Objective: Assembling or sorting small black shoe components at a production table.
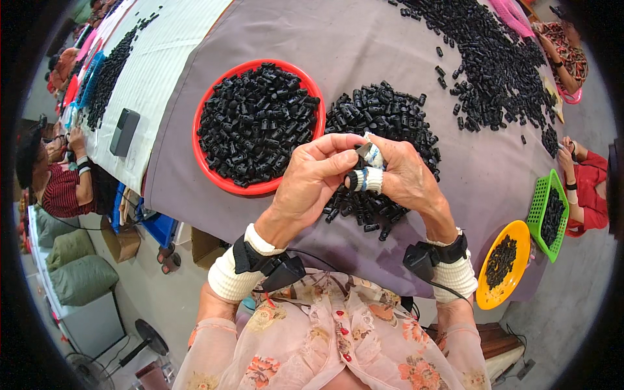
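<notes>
Both hands meet over a heap of small black plastic cylinders [383,117] on the cloth-covered table. My left hand [309,175] is closed, thumb and forefinger pinched together against the right fingertips. Whatever lies in that pinch is hidden. My right hand [413,175] is closed too, with white-and-blue wraps on its thumb and forefinger. A small grey pointed piece [364,149], blade-like, shows at its fingertips. Just left of the hands stands a red round basin [203,159] full of the same black cylinders.
A yellow bowl [520,237] and a green basket [558,244], both holding small black parts, stand at the right edge. A large spread of black cylinders [487,71] covers the far right. A dark box-shaped device [125,132] stands left. Other people sit at both sides.
</notes>
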A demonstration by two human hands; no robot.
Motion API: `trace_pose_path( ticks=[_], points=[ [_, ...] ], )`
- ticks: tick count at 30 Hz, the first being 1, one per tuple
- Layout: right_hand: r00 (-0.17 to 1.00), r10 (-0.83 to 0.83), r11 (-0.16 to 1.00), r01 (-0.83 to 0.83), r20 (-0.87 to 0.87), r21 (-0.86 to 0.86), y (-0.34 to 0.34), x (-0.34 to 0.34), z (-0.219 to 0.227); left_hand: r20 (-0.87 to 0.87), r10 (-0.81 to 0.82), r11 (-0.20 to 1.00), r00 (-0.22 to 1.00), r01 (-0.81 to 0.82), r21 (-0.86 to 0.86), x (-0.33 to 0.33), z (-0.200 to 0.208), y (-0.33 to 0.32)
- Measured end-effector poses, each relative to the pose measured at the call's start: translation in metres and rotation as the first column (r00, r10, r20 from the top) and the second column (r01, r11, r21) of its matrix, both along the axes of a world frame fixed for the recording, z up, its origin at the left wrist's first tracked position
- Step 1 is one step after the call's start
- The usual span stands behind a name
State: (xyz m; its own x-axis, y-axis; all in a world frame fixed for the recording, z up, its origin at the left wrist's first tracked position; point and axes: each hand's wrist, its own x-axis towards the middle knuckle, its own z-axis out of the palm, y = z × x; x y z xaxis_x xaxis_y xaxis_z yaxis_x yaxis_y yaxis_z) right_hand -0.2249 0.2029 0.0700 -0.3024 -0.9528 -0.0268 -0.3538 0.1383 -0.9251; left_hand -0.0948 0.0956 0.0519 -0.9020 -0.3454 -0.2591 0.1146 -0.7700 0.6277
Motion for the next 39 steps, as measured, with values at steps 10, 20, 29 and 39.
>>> trace_pose_path(
  ticks=[10, 20, 29, 39],
  points=[
    [0.995, 0.015, 1.000, -0.014, 0.101, -0.017, 0.001, -0.002, 0.000, -0.015, -0.003, 1.000, 1.000, 0.003, -0.009, -0.002, 0.000, -0.001],
    [0.993, -0.084, 0.994, 0.090, 0.081, -0.067, 0.000, -0.003, 0.003, -0.172, -0.042, 0.979, 0.984, 0.074, 0.188, -0.001, -0.003, -0.003],
    [0.994, -0.102, 0.994, 0.103, 0.027, -0.031, -0.002, 0.001, 0.010, -0.047, -0.004, 1.000, 0.999, 0.005, 0.027, 0.000, 0.010, -0.001],
    [0.991, -0.121, 0.992, 0.123, 0.058, -0.033, -0.003, 0.002, 0.002, -0.009, 0.037, 0.998, 0.999, -0.037, 0.044, -0.004, 0.004, 0.001]
  ],
)
